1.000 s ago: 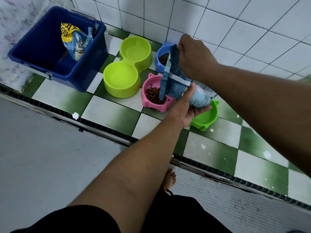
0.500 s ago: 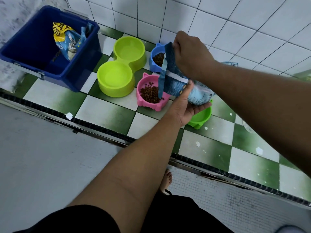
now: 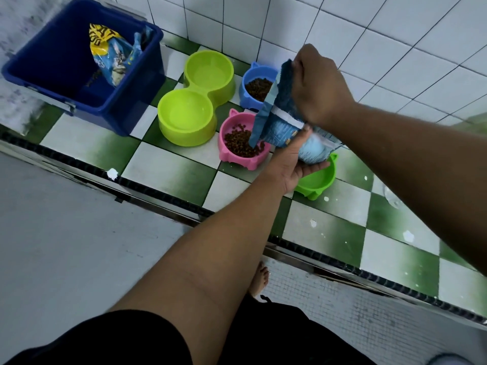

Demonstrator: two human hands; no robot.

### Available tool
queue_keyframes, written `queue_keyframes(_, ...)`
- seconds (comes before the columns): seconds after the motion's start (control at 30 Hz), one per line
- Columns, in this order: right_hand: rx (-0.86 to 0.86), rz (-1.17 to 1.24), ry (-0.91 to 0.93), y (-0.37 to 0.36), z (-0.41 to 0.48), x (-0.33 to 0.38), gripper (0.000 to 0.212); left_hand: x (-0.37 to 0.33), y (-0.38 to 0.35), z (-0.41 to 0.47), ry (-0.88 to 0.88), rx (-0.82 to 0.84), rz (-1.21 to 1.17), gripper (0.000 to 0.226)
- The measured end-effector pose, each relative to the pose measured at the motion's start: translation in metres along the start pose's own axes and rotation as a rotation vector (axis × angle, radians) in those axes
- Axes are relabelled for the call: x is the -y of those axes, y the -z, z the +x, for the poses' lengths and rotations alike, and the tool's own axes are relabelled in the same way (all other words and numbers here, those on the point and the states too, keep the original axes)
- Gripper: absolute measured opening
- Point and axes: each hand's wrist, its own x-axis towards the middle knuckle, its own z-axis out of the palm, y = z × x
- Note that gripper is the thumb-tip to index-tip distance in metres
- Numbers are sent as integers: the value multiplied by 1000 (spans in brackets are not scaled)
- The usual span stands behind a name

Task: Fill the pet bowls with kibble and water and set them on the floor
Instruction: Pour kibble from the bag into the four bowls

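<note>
Pink bowl [image 3: 237,162] on the checked tiles [image 3: 168,167] holds kibble. Little has changed: my hands stay clamped on the kibble bag [image 3: 279,111], right hand [image 3: 316,85] pinching its top, left hand [image 3: 291,165] cupped beneath. I judge the pouring continues.

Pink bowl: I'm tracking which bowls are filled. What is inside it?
Brown kibble covers much of the pink bowl; bare pink shows at the far left. The kibble bag hangs over its right side, hiding what lies beneath.
</note>
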Motion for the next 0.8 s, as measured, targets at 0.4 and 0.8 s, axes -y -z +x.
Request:
queue_keyframes(0.4, -204, 145, -101, 21, -31, -29, 29, 1, -6, -2, -103, -77, 194, 61)
queue_keyframes(0.8, -241, 17, 15, 63, -56, -62, 28, 42, -54, -1, -87, 60, 123, 52)
